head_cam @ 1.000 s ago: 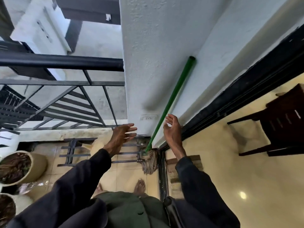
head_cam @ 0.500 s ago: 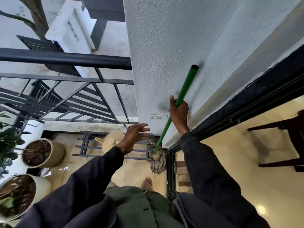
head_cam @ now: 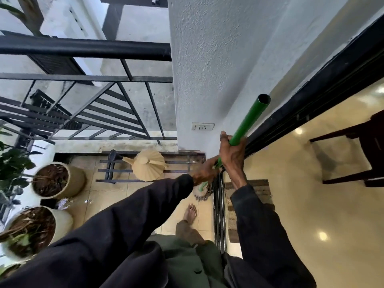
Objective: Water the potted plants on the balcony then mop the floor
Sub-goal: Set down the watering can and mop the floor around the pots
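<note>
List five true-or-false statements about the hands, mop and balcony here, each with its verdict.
1. Both the right hand and the left hand grip the green handle. True.
2. The right hand holds the handle lower than the left. False: the right grips higher up, the left nearer the mop head.
3. The mop head is beside the door track. True.
4. The watering can lies on the indoor floor. False: it sits on the black rack on the balcony.
5. The pots stand left of the watering can. True.
</note>
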